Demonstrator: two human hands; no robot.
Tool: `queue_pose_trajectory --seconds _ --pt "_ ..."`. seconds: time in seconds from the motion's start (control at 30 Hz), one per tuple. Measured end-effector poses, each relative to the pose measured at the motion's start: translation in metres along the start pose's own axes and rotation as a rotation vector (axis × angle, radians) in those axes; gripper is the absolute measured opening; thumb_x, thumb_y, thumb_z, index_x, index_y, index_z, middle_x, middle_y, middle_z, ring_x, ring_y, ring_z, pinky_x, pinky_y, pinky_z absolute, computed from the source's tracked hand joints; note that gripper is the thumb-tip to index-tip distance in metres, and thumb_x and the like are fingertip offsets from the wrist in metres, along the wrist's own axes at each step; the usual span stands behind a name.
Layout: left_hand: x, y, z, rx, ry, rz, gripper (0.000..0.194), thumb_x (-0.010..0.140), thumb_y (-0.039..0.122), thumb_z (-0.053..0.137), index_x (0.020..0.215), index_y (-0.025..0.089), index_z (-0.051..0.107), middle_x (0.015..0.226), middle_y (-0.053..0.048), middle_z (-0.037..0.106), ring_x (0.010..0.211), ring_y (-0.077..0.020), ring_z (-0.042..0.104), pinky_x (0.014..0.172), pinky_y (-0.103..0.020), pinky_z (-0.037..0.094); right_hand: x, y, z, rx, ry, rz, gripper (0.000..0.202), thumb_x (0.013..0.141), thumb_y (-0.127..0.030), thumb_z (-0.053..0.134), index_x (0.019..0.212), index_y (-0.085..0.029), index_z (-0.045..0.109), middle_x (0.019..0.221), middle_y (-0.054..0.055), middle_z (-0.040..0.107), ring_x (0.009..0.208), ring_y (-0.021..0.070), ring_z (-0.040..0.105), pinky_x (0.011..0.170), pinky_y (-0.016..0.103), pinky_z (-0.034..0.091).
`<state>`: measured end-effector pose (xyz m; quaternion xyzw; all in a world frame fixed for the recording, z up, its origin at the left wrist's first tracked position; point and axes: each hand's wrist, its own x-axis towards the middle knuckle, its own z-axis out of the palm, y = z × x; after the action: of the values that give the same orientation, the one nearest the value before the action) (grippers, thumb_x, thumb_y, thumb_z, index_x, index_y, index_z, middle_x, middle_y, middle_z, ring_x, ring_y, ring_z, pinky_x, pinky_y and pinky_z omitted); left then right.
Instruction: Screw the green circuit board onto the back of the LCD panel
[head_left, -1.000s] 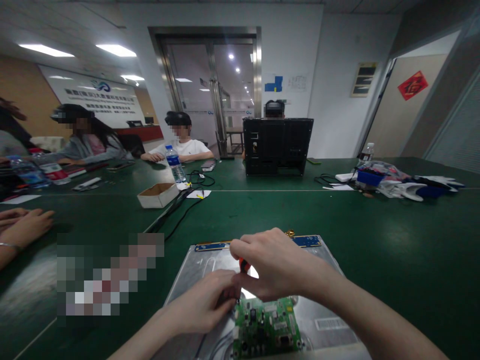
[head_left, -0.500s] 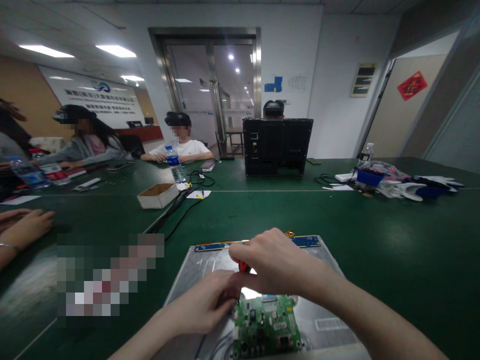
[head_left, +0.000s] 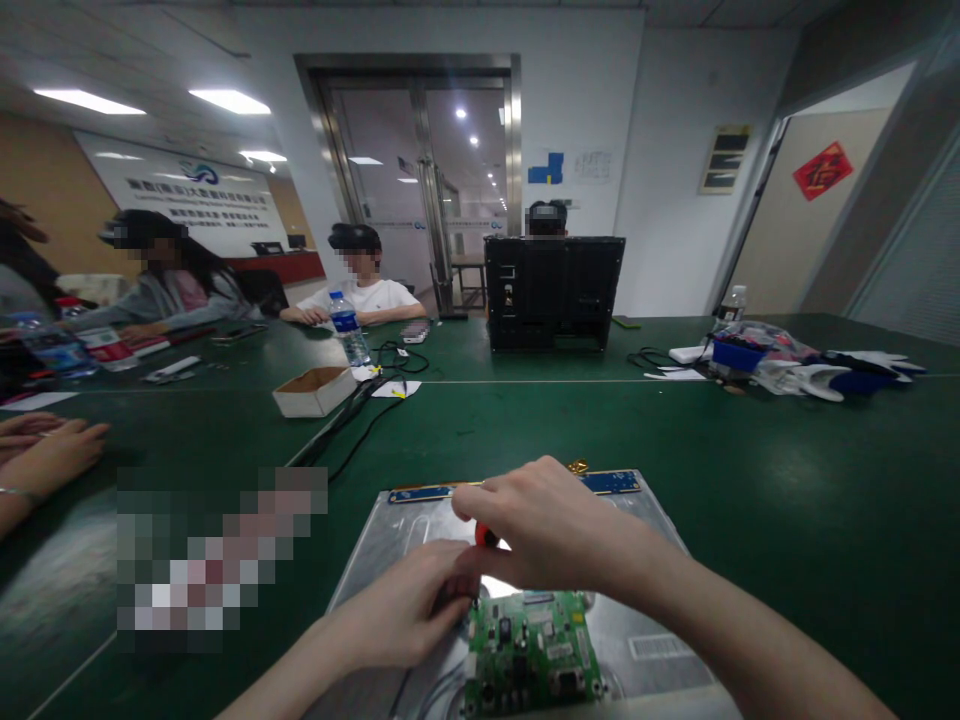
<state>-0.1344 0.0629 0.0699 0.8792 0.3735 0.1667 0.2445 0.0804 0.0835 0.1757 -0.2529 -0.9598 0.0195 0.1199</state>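
Observation:
A screwdriver with an orange-red handle (head_left: 487, 535) stands roughly upright over the top left corner of a green circuit board (head_left: 534, 650). My right hand (head_left: 544, 525) is closed around its handle from above. Fingers bent, my left hand (head_left: 420, 600) pinches low down beside that corner, at the screwdriver's shaft; its fingertips are partly hidden. The board lies on a silvery metal panel (head_left: 660, 600), which has a narrow blue circuit strip (head_left: 611, 483) along its far edge. The screwdriver's tip is too small to make out.
An open cardboard box (head_left: 313, 393), a water bottle (head_left: 349, 330) and black cables (head_left: 352, 440) are ahead on the left. A black monitor (head_left: 555, 295) stands across the green table (head_left: 787, 520). Bags and gloves (head_left: 817, 375) lie far right. A co-worker's hands (head_left: 56, 450) rest at left.
My right hand has shifted very slightly at the screwdriver, and more of the orange-red handle shows. My left hand, the board and the panel have stayed put.

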Motion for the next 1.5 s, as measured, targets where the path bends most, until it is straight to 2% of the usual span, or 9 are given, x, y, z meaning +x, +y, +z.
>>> queue_pose_trajectory --seconds 0.1,0.3,0.43,0.57,0.67,0.8,0.97,1.23,1.5 --pt "0.000 0.000 0.000 -0.013 -0.011 0.000 0.015 0.084 0.012 0.049 0.094 0.020 0.057 0.087 -0.003 0.064 0.073 -0.0191 0.058 0.065 -0.028 0.043 -0.001 0.001 0.001 -0.011 0.007 -0.012 0.015 0.092 -0.033 0.060 0.096 -0.019 0.058 0.086 0.004 0.071 0.064 0.0146 0.057 0.050 0.030 0.019" --pt "0.000 -0.006 0.003 -0.019 -0.048 -0.025 0.012 0.082 0.012 0.050 0.088 0.019 0.056 0.083 -0.003 0.065 0.072 -0.0202 0.058 0.065 -0.030 0.041 -0.005 0.000 -0.003 0.005 0.016 -0.073 0.024 0.083 -0.022 0.055 0.106 -0.016 0.053 0.100 0.007 0.067 0.066 0.0154 0.055 0.048 0.030 0.021" --pt "-0.001 -0.005 0.003 0.013 -0.039 -0.035 0.009 0.084 0.015 0.050 0.089 0.019 0.056 0.083 -0.003 0.064 0.073 -0.0206 0.058 0.066 -0.030 0.043 -0.003 -0.001 -0.002 0.007 0.003 -0.061 0.022 0.088 -0.023 0.054 0.109 -0.017 0.053 0.100 0.006 0.069 0.067 0.0153 0.058 0.049 0.030 0.022" --pt "-0.001 0.001 0.000 0.035 -0.048 -0.056 0.010 0.086 0.017 0.049 0.092 0.019 0.056 0.086 -0.004 0.065 0.073 -0.0205 0.057 0.065 -0.030 0.043 0.000 0.001 0.000 -0.008 -0.008 0.003 0.014 0.095 -0.033 0.058 0.098 -0.019 0.056 0.088 0.003 0.072 0.064 0.0156 0.061 0.049 0.030 0.020" --pt "0.000 0.004 -0.001 0.003 -0.039 -0.031 0.013 0.085 0.016 0.049 0.096 0.020 0.057 0.088 -0.004 0.065 0.074 -0.0205 0.057 0.065 -0.030 0.043 0.000 0.001 0.001 0.004 -0.004 0.007 0.017 0.094 -0.035 0.060 0.093 -0.019 0.057 0.084 0.002 0.072 0.064 0.0160 0.061 0.049 0.030 0.020" --pt "0.000 0.002 -0.001 0.020 -0.005 -0.009 0.007 0.085 0.016 0.050 0.089 0.020 0.055 0.085 -0.003 0.063 0.073 -0.0200 0.056 0.066 -0.030 0.043 -0.002 0.002 0.000 0.012 0.031 -0.038 0.019 0.088 -0.030 0.059 0.100 -0.017 0.056 0.096 0.006 0.069 0.067 0.0161 0.058 0.049 0.030 0.022" --pt "0.001 -0.001 0.000 0.040 -0.047 -0.054 0.009 0.085 0.015 0.050 0.088 0.020 0.056 0.084 -0.004 0.064 0.075 -0.0208 0.057 0.068 -0.030 0.043 -0.002 0.002 0.002 0.000 0.051 -0.044 0.020 0.087 -0.023 0.052 0.105 -0.016 0.057 0.096 0.007 0.069 0.065 0.0148 0.055 0.049 0.030 0.020" --pt "-0.001 0.002 0.000 0.001 -0.040 -0.017 0.012 0.086 0.016 0.048 0.094 0.019 0.056 0.087 -0.004 0.064 0.073 -0.0204 0.057 0.065 -0.030 0.044 0.000 0.001 0.002 0.013 0.006 0.009 0.018 0.094 -0.036 0.060 0.098 -0.018 0.057 0.086 0.003 0.072 0.063 0.0142 0.057 0.051 0.029 0.019" --pt "0.001 0.000 0.001 0.013 -0.055 -0.055 0.009 0.085 0.016 0.050 0.090 0.019 0.057 0.088 -0.005 0.067 0.077 -0.0219 0.058 0.070 -0.032 0.046 -0.005 0.002 0.000 0.014 0.019 -0.081 0.024 0.082 -0.021 0.054 0.106 -0.016 0.055 0.100 0.006 0.066 0.067 0.0150 0.055 0.048 0.030 0.024"
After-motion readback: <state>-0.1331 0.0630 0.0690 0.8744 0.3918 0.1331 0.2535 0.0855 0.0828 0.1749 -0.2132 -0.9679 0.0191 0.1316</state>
